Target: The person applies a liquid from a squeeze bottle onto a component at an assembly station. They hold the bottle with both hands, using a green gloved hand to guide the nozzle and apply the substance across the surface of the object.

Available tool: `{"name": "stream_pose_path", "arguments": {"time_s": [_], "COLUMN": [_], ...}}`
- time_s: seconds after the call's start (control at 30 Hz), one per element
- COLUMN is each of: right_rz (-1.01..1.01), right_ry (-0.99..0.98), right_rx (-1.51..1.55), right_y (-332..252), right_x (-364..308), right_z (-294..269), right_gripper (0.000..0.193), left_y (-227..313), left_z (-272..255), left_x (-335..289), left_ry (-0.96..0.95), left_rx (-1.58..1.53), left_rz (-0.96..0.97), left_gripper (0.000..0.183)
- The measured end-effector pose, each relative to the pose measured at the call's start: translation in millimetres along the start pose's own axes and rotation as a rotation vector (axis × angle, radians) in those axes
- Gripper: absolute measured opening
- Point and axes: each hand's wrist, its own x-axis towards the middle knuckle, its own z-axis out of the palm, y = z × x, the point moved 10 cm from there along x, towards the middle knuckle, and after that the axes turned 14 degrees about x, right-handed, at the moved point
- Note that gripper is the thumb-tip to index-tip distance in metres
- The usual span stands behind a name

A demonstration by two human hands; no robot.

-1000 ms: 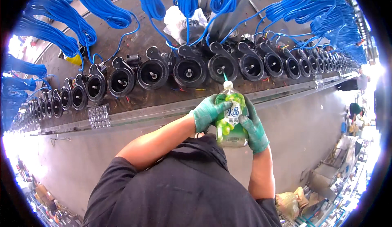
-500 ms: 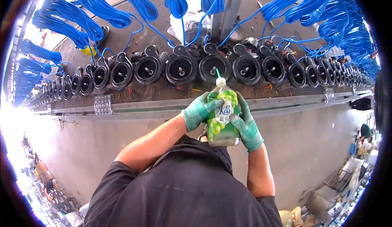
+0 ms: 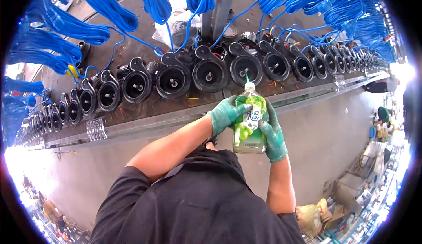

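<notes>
Both my hands, in green work gloves, grip a clear plastic bottle (image 3: 251, 144) with a green-and-white grape label. My left hand (image 3: 227, 113) wraps its left side, thumb across the label. My right hand (image 3: 275, 139) clasps the right side, fingers along its edge. From the white cap (image 3: 249, 86) a thin green nozzle (image 3: 247, 79) points away from me. Its tip appears over the near part of a round black housing (image 3: 252, 64) with a metal shaft at its centre; whether they touch, I cannot tell.
Similar black housings (image 3: 209, 85) line the bench (image 3: 145, 37) in a long row, behind a metal rail (image 3: 176, 122). Bundled blue cables (image 3: 151, 2) hang above, their leads running down to the row. A metal post (image 3: 220, 13) rises behind. Bags (image 3: 309, 220) lie at lower right.
The bottle and both hands have moved right, so the nozzle points at the neighbouring housing on the right. My view has tilted and shifted. Both hands keep their grip.
</notes>
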Motion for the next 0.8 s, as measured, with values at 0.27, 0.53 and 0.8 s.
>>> {"name": "stream_pose_path", "arguments": {"time_s": [0.27,0.53,0.8], "right_rz": [0.044,0.061,0.156], "right_ry": [0.026,-0.044,-0.229], "right_rx": [-0.059,-0.135,-0.19], "right_y": [-12,-23,-54], "right_x": [2,3,23], "right_z": [8,-5,-25], "right_gripper": [0.083,0.085,0.086], "left_y": [7,10,14], "left_z": [6,19,43], "left_x": [-7,-3,1], "left_ry": [-0.042,-0.021,0.15], "left_rx": [-0.075,-0.045,-0.082], "left_rz": [-0.003,-0.012,0.029], "left_gripper": [0.05,0.063,0.062]}}
